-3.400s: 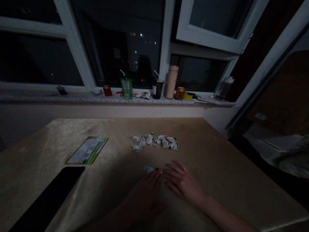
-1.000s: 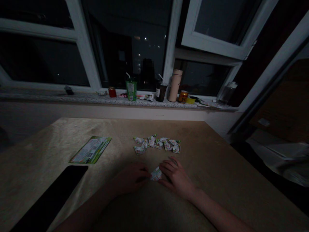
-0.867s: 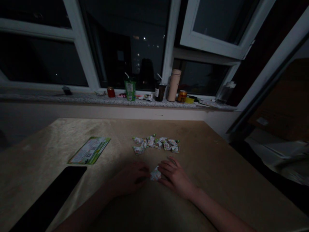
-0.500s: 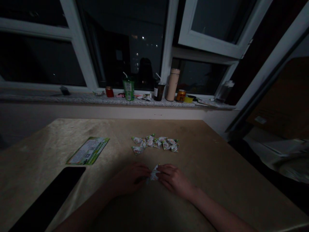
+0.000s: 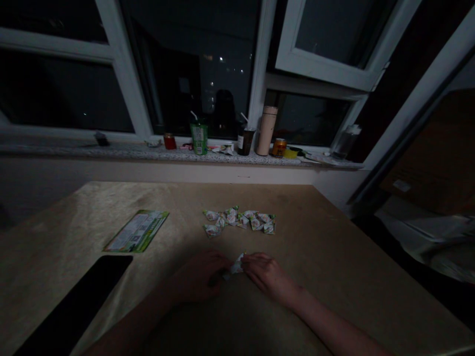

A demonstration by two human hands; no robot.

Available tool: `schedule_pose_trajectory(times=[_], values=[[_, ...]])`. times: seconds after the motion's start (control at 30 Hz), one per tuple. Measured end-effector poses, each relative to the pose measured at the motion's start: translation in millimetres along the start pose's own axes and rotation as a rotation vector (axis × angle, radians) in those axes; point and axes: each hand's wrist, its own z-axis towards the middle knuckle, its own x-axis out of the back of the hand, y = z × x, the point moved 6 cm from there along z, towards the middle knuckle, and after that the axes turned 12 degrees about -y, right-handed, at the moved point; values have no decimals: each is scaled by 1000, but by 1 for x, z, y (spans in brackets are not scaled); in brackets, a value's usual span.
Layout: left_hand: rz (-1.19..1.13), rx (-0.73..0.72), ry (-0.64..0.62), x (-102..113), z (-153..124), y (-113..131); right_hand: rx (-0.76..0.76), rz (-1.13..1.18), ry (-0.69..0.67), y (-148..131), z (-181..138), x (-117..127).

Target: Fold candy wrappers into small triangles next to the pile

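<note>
Between my hands on the table lies a small white-and-green printed packet (image 5: 237, 264), pointed at its top. My right hand (image 5: 266, 274) has its fingers pressed together on the packet's right side. From the left, my left hand (image 5: 204, 274) grips the packet's other edge with thumb and fingers curled; it is in deep shadow, so the fingertips are hard to make out. A pale corner (image 5: 226, 275) shows just below the left fingertips. Beyond the hands, a loose cluster of similar pointed packets (image 5: 232, 216) rests on the table (image 5: 304, 247).
A green-and-white printed pouch (image 5: 138, 231) lies flat on the left, with a long black object (image 5: 77, 304) nearer me. Along the windowsill (image 5: 222, 158) stand a green cup (image 5: 199, 138), a dark cup (image 5: 245, 141), a tall pink flask (image 5: 266, 131) and jars.
Less of the packet shows between my hands, and its visible shape has narrowed. Both hands stay in nearly the same place; the view has shifted very slightly.
</note>
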Motion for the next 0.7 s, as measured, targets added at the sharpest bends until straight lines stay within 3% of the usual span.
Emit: schedule_pose_trajectory(times=[0.37, 0.7], values=[[74, -49, 34, -2, 3, -1, 5, 4, -27, 0, -2, -2], [7, 75, 81, -4, 5, -10, -9, -10, -23, -2, -2, 3]])
